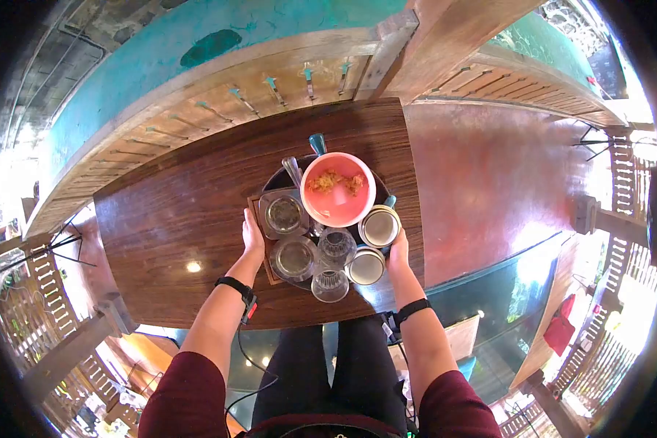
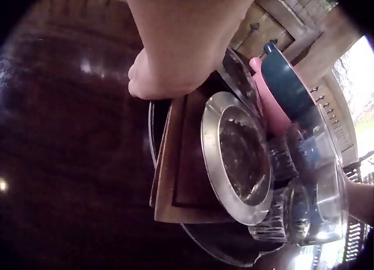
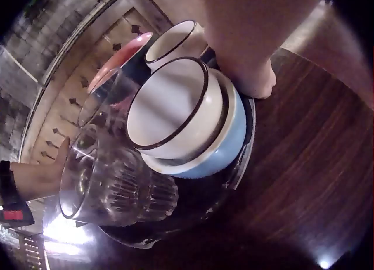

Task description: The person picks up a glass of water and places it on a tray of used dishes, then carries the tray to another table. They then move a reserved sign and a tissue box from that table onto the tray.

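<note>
A round dark tray (image 2: 217,245) sits low over the wooden table, loaded with dishes. My left hand (image 1: 252,237) grips its left side, beside stacked brown wooden trays (image 2: 166,194). On the opposite side my right hand (image 1: 399,248) holds the rim next to two white cups with dark rims, one nearer me (image 1: 366,268) and one farther (image 1: 380,226). A pink bowl (image 1: 370,196) with food scraps stands at the back. Two clear glasses (image 1: 336,248) stand at the front. Metal-rimmed round dishes (image 2: 215,165) sit on the left. Both hands' fingertips are partly hidden.
The brown wooden table (image 1: 175,233) extends far to the left. Behind it runs a wooden bench back (image 1: 219,84) with cut-out slots, meeting a thick post (image 1: 445,44). Reddish floor (image 1: 467,190) lies to the right. Spoon handles (image 1: 292,169) stick out at the tray's back.
</note>
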`<action>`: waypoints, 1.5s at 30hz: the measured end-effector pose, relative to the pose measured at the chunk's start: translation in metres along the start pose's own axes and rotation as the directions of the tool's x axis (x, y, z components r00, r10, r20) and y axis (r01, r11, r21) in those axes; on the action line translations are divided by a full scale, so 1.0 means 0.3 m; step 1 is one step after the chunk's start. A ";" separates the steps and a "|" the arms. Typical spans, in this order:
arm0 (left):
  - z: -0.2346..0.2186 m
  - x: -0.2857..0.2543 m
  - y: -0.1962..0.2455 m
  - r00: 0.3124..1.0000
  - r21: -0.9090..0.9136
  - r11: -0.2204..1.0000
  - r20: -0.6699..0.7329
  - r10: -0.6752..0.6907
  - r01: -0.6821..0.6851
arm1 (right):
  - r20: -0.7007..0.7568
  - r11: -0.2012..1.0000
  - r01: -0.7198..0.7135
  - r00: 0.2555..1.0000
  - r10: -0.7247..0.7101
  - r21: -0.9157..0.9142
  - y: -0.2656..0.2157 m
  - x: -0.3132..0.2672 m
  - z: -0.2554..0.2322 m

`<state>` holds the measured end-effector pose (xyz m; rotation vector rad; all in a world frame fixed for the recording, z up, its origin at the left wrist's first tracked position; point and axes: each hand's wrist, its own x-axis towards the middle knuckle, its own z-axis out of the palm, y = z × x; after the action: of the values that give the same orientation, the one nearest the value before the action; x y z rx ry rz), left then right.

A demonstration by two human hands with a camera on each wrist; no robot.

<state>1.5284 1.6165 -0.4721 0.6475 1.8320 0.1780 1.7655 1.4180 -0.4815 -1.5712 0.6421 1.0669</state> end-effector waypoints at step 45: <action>-0.251 -1.516 -0.294 -0.140 -0.140 -0.027 0.990 0.003 -0.990 | 0.421 0.275 0.492 0.863 -0.279 -0.826 0.223 -1.499 -1.079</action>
<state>1.5296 1.3241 -0.1051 2.0593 -0.1259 -0.4136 1.6038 1.0342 -0.1099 -2.3565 -0.6873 1.2231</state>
